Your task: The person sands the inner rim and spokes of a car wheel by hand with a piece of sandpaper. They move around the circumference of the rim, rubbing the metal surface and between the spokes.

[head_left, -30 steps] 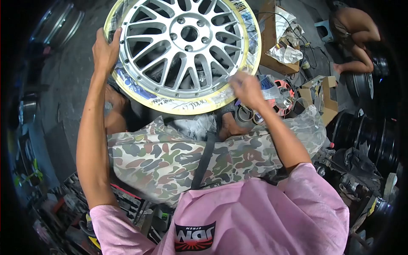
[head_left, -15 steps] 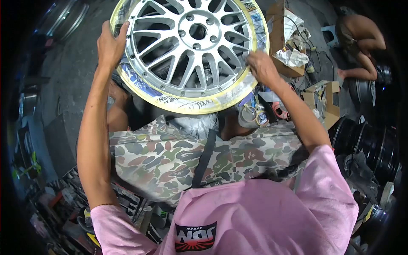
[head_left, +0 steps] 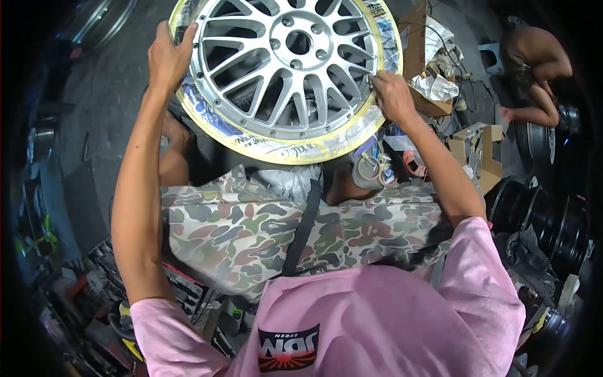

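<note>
A silver multi-spoke car wheel (head_left: 311, 58) is tilted up in front of me. Yellow masking tape (head_left: 286, 159) and printed paper cover its outer rim. My left hand (head_left: 169, 60) grips the wheel's left edge, thumb on the front side and fingers at the outer rim. At the right side of the face, my right hand (head_left: 396, 99) has its fingers curled together against the inner rim near the spoke ends. Something small and greyish shows at those fingertips, too small to name.
Rolls of tape (head_left: 367, 168) lie below the wheel, right of centre. Cardboard boxes (head_left: 490, 169) with crumpled paper stand at the right. Black wheels (head_left: 534, 210) are stacked beyond my right elbow. Another person (head_left: 537, 53) crouches at far right. Tools (head_left: 188, 295) crowd the lower left.
The wheel and both hands appear slightly further right and higher in view. My right hand's fingers have shifted slightly up along the right inner rim; my left hand keeps its grip.
</note>
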A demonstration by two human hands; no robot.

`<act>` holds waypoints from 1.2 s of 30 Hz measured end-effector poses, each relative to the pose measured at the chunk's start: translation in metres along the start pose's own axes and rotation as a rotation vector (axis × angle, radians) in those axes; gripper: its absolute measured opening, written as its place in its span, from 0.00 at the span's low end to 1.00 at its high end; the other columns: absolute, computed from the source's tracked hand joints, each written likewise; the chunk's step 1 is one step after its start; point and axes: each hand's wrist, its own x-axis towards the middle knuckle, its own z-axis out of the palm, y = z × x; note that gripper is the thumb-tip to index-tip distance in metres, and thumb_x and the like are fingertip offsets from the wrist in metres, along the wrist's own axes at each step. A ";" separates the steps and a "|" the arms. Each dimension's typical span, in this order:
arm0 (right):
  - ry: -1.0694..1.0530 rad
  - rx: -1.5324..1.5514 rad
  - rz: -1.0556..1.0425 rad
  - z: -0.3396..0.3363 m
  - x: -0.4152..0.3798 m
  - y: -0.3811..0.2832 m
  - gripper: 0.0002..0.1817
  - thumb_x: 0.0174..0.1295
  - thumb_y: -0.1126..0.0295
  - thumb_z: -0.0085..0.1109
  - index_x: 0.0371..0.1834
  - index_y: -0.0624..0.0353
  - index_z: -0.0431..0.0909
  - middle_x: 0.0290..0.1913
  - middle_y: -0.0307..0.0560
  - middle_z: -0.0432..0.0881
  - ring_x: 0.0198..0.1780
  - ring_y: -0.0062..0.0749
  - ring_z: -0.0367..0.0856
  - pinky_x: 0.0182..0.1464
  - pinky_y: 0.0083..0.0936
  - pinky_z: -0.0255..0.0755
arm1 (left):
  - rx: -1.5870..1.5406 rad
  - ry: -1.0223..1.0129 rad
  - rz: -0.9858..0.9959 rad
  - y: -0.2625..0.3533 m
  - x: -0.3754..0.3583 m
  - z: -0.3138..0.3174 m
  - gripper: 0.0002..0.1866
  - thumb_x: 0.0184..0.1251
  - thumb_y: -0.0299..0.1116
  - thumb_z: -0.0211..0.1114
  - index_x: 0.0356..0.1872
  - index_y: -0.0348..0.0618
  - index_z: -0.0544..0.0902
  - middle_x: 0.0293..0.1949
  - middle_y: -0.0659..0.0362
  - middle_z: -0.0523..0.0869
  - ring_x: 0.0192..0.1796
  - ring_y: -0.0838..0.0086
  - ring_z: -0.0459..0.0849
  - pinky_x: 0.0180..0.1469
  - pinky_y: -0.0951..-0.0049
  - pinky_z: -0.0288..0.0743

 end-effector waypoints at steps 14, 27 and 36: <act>0.168 0.016 0.198 0.018 0.011 -0.015 0.05 0.58 0.78 0.60 0.33 0.70 0.81 0.34 0.63 0.79 0.40 0.63 0.81 0.44 0.51 0.74 | 0.064 0.021 0.034 -0.017 0.003 0.009 0.30 0.72 0.55 0.67 0.54 0.33 0.79 0.46 0.34 0.89 0.53 0.39 0.87 0.55 0.52 0.78; -0.272 0.046 -0.054 -0.012 0.042 0.026 0.06 0.61 0.72 0.63 0.38 0.63 0.82 0.40 0.54 0.81 0.45 0.56 0.81 0.47 0.48 0.76 | 0.034 0.030 -0.012 -0.011 0.004 0.006 0.31 0.71 0.56 0.67 0.56 0.34 0.79 0.48 0.33 0.88 0.55 0.39 0.87 0.57 0.51 0.78; -0.230 0.150 -0.072 -0.023 0.025 0.006 0.10 0.63 0.71 0.63 0.46 0.62 0.85 0.42 0.54 0.83 0.46 0.57 0.83 0.49 0.47 0.77 | 0.033 0.154 -0.029 -0.004 -0.007 0.007 0.24 0.70 0.48 0.68 0.51 0.36 0.78 0.49 0.35 0.86 0.57 0.36 0.82 0.57 0.45 0.74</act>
